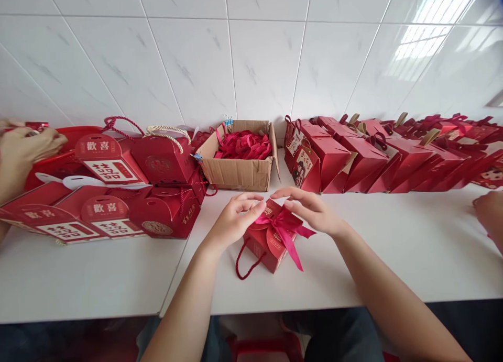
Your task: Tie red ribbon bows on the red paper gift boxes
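Observation:
A small red gift box point(262, 247) sits on the white table in front of me, turned corner-on. A pink ribbon is tied in a bow point(280, 227) across its top, with loose tails hanging over the side. One dark red cord handle point(247, 274) loops out at the lower left. My left hand point(236, 219) is at the box's upper left, fingers loosely curved and thumb stretched toward the bow. Opposite it, my right hand point(314, 211) reaches over the upper right edge with its fingers apart. Whether the fingertips touch the box I cannot tell.
A cardboard box point(239, 174) of loose red ribbons stands at the back. Stacked red gift boxes point(113, 157) are on the left, rows of red bags point(365, 160) on the right. Another person's hands point(33, 142) are at the far left; another hand point(491, 215) shows far right.

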Tool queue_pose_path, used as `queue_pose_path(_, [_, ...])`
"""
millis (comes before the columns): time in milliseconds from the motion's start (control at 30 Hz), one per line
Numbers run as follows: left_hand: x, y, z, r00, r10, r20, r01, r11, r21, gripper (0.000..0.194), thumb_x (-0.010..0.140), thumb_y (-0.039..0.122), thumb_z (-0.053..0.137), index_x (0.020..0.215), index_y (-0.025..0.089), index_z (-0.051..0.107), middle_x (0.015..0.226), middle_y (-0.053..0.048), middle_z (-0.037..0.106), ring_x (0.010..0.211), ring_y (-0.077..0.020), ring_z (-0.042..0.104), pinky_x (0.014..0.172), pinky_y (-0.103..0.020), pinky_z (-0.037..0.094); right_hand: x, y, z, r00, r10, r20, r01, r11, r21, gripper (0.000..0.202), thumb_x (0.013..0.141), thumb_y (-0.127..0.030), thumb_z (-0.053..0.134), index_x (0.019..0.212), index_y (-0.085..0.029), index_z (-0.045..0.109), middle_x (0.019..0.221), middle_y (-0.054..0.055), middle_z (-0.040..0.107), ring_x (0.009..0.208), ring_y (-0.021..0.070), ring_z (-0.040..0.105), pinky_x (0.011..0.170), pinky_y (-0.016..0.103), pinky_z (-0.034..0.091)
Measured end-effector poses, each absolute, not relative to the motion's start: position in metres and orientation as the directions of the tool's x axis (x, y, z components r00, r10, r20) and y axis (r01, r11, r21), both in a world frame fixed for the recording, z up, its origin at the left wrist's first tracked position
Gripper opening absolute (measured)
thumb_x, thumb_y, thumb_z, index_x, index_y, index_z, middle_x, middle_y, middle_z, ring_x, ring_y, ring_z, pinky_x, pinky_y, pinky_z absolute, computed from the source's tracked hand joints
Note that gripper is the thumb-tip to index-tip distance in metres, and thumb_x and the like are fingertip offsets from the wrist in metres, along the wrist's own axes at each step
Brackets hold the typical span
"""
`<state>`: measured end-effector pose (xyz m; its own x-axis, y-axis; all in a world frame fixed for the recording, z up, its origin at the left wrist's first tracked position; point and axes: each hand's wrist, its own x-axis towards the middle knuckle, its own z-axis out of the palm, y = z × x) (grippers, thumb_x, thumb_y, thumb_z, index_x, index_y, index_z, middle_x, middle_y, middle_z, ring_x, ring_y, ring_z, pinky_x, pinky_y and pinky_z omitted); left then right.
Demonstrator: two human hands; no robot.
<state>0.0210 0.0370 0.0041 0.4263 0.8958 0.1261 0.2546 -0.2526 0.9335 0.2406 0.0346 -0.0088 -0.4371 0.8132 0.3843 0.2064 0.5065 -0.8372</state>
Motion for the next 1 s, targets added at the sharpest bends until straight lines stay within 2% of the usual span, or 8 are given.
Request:
queue_pose_path(67, [0.022,0.037,0.004,0.423,0.898,0.118,0.226,-0.23,0.947,0.048,0.087,0.051,0.049,0.055,0.016,0.053,0.119,-0.008,0.06,0.111,-0.0263,0.056,0.094,-0.035,0.041,0.253,0.04,-0.01,-0.476,0.816,0.327,0.129,0.432,-0.893,0.032,0.088,-0.023,0.043,0.114,-0.023,0.063,0.116,0.006,0.064,0.112,0.0227,0.056,0.096,0.04,0.043])
queue_pose_path(167, [0.024,0.037,0.003,0.426,0.899,0.099,0.195,-0.199,0.96,0.052,0.087,0.054,0.047,0.052,0.016,0.05,0.11,-0.007,0.063,0.106,-0.025,0.058,0.085,-0.031,0.044,0.267,0.047,-0.013,-0.538,0.778,0.324,0.089,0.435,-0.896,0.036,0.08,-0.018,0.051,0.115,-0.022,0.06,0.116,0.007,0.064,0.11,0.0237,0.057,0.095,0.042,0.043])
queue_pose_path(400, [0.026,0.037,0.001,0.44,0.893,0.09,0.086,-0.142,0.986,0.052,0.088,0.054,0.045,0.051,0.018,0.044,0.078,-0.004,0.065,0.084,-0.0196,0.062,0.072,-0.027,0.047,0.25,0.047,-0.022,-0.399,0.822,0.407,0.158,0.499,-0.852,0.016,0.086,-0.031,0.059,0.095,-0.018,0.064,0.097,0.007,0.068,0.091,0.0187,0.063,0.08,0.034,0.049])
queue_pose_path(567, [0.026,0.036,0.0,0.5,0.862,0.088,0.067,-0.14,0.988,0.05,0.09,0.051,0.045,0.054,0.017,0.056,0.095,-0.006,0.068,0.095,-0.0218,0.062,0.083,-0.031,0.047,0.236,0.044,-0.027,-0.272,0.857,0.437,0.172,0.49,-0.855,0.014,0.086,-0.029,0.058,0.093,-0.017,0.062,0.08,0.005,0.067,0.074,0.0157,0.062,0.068,0.03,0.048])
queue_pose_path(667, [0.026,0.036,-0.001,0.483,0.867,0.117,0.084,-0.179,0.98,0.042,0.089,0.046,0.05,0.065,0.017,0.066,0.116,-0.007,0.063,0.11,-0.0238,0.057,0.095,-0.032,0.042,0.232,0.041,-0.028,-0.242,0.864,0.441,0.189,0.488,-0.852,0.01,0.086,-0.024,0.055,0.09,-0.017,0.061,0.074,0.003,0.066,0.067,0.0142,0.06,0.063,0.028,0.047])
queue_pose_path(767, [0.026,0.035,0.0,0.491,0.864,0.115,0.054,-0.161,0.985,0.035,0.089,0.044,0.051,0.076,0.017,0.069,0.123,-0.007,0.061,0.115,-0.0244,0.055,0.098,-0.032,0.04,0.23,0.038,-0.029,-0.192,0.858,0.477,0.197,0.51,-0.837,0.009,0.084,-0.02,0.057,0.092,-0.017,0.06,0.071,0.002,0.064,0.064,0.0136,0.059,0.061,0.027,0.047])
queue_pose_path(867, [0.028,0.035,-0.001,0.52,0.85,0.086,-0.009,-0.095,0.995,0.033,0.09,0.045,0.048,0.081,0.019,0.067,0.115,-0.006,0.065,0.109,-0.0237,0.058,0.094,-0.033,0.043,0.229,0.035,-0.029,-0.191,0.827,0.529,0.21,0.561,-0.801,0.009,0.084,-0.018,0.056,0.092,-0.018,0.059,0.069,0.001,0.062,0.063,0.0129,0.057,0.059,0.026,0.045])
queue_pose_path(1000, [0.027,0.037,-0.003,0.456,0.885,0.093,-0.004,-0.103,0.995,0.046,0.091,0.049,0.044,0.057,0.018,0.048,0.105,-0.004,0.069,0.106,-0.0225,0.06,0.093,-0.031,0.041,0.234,0.033,-0.027,-0.292,0.787,0.544,0.166,0.601,-0.782,0.011,0.086,-0.017,0.055,0.095,-0.018,0.059,0.072,0.001,0.059,0.065,0.0125,0.055,0.061,0.026,0.044])
